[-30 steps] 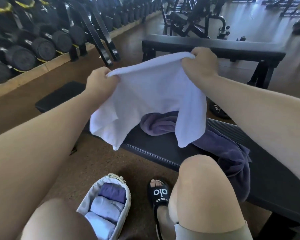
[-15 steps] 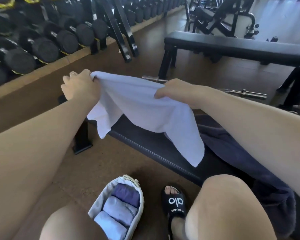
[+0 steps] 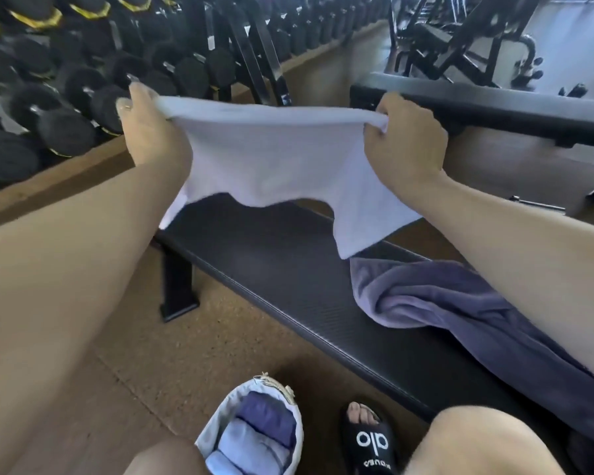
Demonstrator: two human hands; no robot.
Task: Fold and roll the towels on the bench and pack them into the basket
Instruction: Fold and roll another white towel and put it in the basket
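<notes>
A white towel (image 3: 275,156) hangs stretched in the air above the desk (image 3: 288,269), its top corners pinched by the left hand (image 3: 151,132) and right hand (image 3: 405,138). A purple towel (image 3: 443,303) lies crumpled on the desk. The basket (image 3: 216,426) on the floor holds rolled towels (image 3: 251,437).

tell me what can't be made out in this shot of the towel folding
Head view only:
- Basket: its near end is hidden behind the knee, so the count of rolled towels inside is unsure.
- Purple towel: the right forearm covers part of it and the knee hides its far end.
- White towel: its lower edge is blurred; the corners are bunched inside the left hand and right hand.
- Bench: the right end is out of sight.
</notes>
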